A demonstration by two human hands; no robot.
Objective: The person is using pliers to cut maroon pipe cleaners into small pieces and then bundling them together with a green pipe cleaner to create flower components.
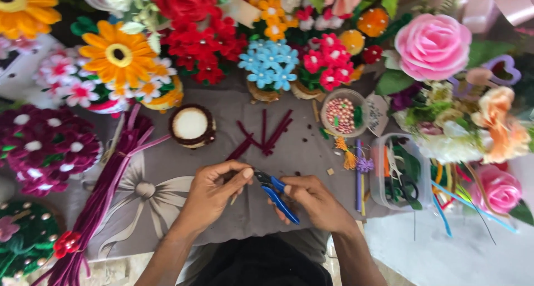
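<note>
1. Right hand [314, 200] clamped on blue-handled pliers [276, 192], held over the grey cloth [167, 180].
2. Left hand [214, 188] pinched on a small piece at the pliers' tip; piece too small to identify.
3. Dark red stems [266, 135] lie just beyond, near bead bowl [340, 113].

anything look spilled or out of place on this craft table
Mostly orderly. A few small dark bits lie scattered on the grey cloth beside the loose dark red pipe cleaner pieces, above the hands; they look like trimmings, though too small to tell.
</note>
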